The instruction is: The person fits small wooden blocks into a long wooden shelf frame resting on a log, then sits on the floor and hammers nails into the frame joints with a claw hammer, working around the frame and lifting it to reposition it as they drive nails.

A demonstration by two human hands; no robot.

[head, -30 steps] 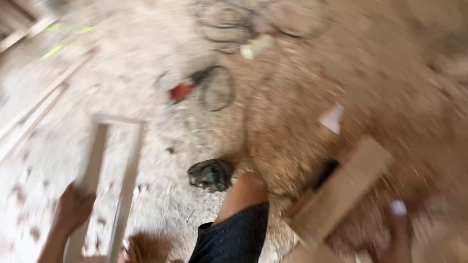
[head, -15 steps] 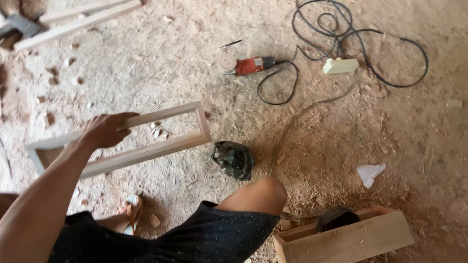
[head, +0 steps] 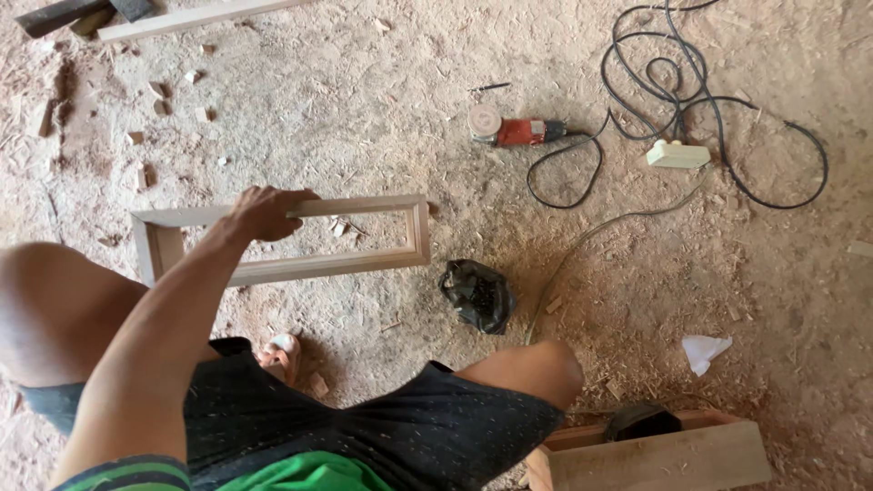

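Sawdust floor [head: 364, 109]: left hand [head: 264, 212] grips one wooden frame [head: 400, 205]; one grinder [head: 514, 130].

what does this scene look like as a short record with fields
left hand: grips the top rail of the rectangular light wooden frame
right hand: out of view
frame: lies on the sawdust-covered dirt floor
near frame: crumpled black plastic bag, to its right
farther off: red angle grinder, coiled black cable, pale socket block
lower right: plain wooden box
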